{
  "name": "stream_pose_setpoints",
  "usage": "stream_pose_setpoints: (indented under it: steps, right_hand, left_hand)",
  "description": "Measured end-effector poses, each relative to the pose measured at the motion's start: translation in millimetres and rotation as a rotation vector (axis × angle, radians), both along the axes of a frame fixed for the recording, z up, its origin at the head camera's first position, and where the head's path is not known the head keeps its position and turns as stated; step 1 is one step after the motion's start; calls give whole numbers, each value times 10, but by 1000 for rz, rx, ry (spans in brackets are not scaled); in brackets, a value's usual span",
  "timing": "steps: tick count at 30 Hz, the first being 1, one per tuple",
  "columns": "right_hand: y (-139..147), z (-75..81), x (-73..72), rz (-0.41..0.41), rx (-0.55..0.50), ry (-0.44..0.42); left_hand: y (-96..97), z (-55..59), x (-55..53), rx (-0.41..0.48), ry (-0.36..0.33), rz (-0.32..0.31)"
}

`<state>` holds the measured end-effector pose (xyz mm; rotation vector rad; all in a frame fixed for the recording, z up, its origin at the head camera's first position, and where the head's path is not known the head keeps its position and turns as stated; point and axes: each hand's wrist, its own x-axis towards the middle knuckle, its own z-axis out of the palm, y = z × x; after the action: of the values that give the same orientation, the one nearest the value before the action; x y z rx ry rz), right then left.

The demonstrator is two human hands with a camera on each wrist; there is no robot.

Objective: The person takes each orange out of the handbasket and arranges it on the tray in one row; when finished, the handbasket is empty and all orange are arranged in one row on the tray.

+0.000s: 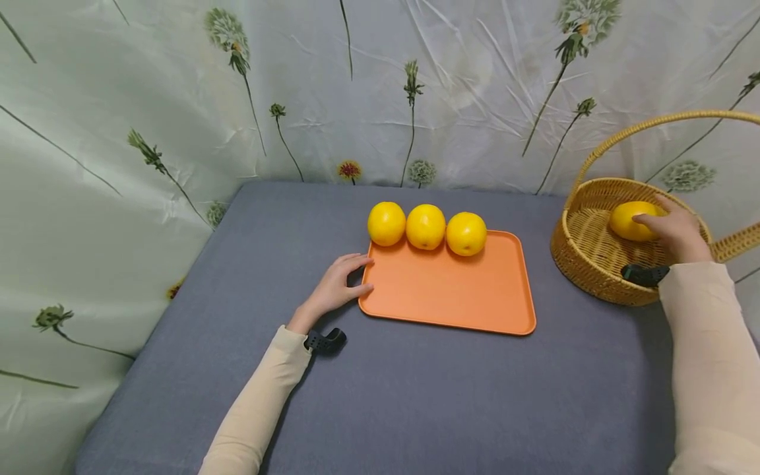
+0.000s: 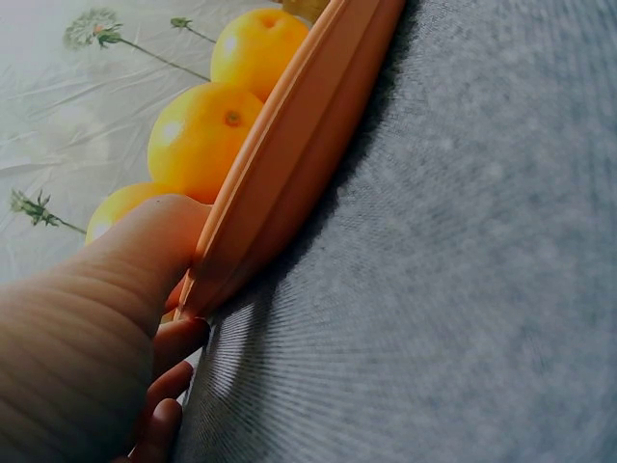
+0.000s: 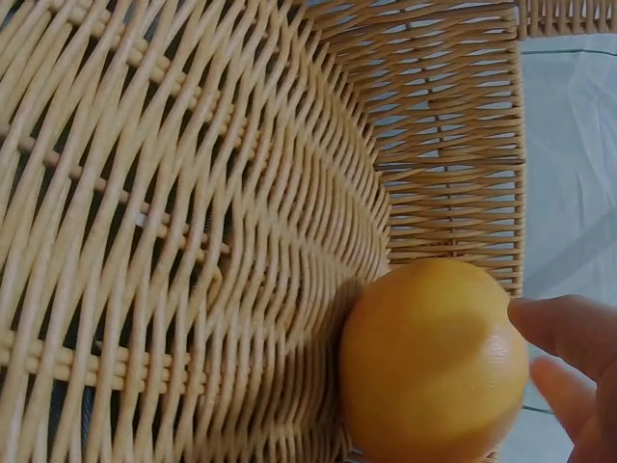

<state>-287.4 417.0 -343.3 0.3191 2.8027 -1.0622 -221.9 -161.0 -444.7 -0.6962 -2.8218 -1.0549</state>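
Observation:
Three yellow oranges point(image 1: 425, 226) sit in a row along the far edge of an orange tray point(image 1: 451, 290) on the grey cloth. My left hand point(image 1: 338, 287) lies flat beside the tray's left edge, thumb and fingertips touching the rim point(image 2: 280, 183), holding nothing. A fourth orange point(image 1: 631, 221) lies in the wicker basket point(image 1: 594, 264) at the right. My right hand point(image 1: 677, 231) reaches into the basket and grips this orange point(image 3: 434, 362), with fingertips point(image 3: 569, 333) pressed on its side while it rests against the basket wall.
The basket's tall arched handle point(image 1: 659, 122) rises over my right hand. A floral sheet point(image 1: 119, 165) forms the backdrop behind and to the left. Grey cloth point(image 1: 415, 396) covers the table in front of the tray.

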Motion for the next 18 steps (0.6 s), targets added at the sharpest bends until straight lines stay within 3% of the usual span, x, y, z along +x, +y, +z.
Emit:
stream_pose_setpoints:
  steps: [5,13,18]
  right_hand:
    - [-18,-9,-10,0,94,13]
    - [31,-125,-41,-69,-38,122]
    - [10,-183,-51,-65,42,138]
  left_hand:
    - [-1,5,-7,9,-10,4]
    - [-5,1,-19,2,1,3]
    - [9,3,-9,5,-4,-1]
